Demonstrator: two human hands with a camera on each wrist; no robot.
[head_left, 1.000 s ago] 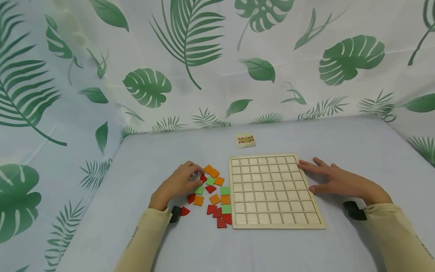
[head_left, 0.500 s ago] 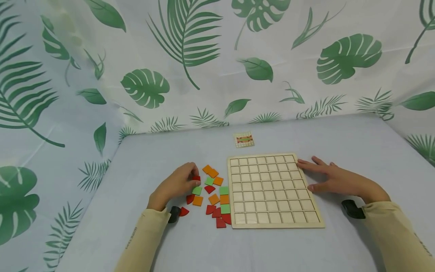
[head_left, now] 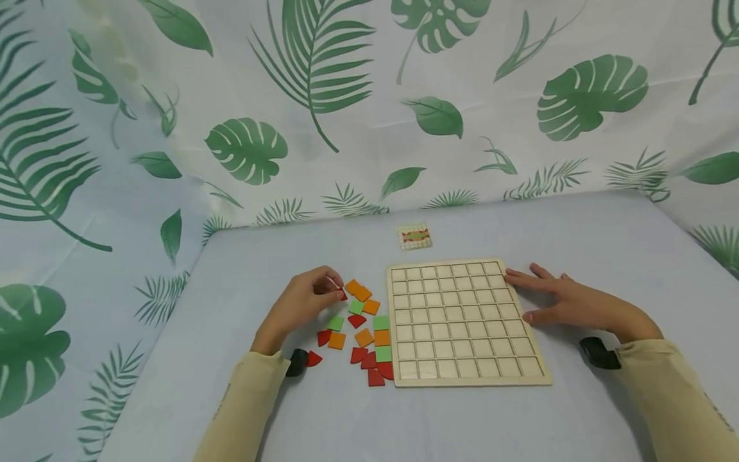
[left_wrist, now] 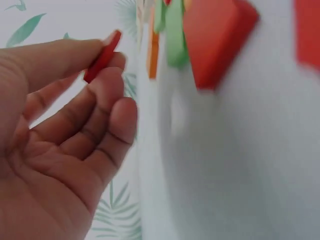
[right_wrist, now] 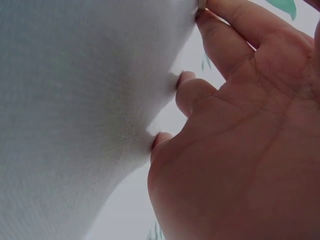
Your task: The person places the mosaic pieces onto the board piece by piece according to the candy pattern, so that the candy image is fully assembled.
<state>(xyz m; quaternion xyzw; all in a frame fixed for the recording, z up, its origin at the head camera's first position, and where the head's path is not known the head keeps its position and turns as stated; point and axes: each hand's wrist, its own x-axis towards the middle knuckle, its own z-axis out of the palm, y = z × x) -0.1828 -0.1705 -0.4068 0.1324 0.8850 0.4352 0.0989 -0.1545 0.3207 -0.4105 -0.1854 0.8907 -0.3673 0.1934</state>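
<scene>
My left hand pinches a small red tile between thumb and fingertips, at the far-left side of the scattered pieces. In the left wrist view the tile is seen nearly edge-on, held apart from the tabletop, and its full shape is partly hidden by the fingers. The square wooden grid board lies flat to the right of the pieces. Against its right edge rests my right hand, fingers spread, with index fingertip and thumb touching the rim. The right wrist view shows other fingertips down on the cloth.
Orange tiles, green tiles and red pieces, squares and rounded wedges among them, lie loose left of the board. Behind the board is a small pattern card. A leaf-print curtain hangs beyond the table.
My left hand took hold of the red tile, drew it left out of the pile, then lifted it and shifted slightly away from me. The right hand stays at the board's edge.
</scene>
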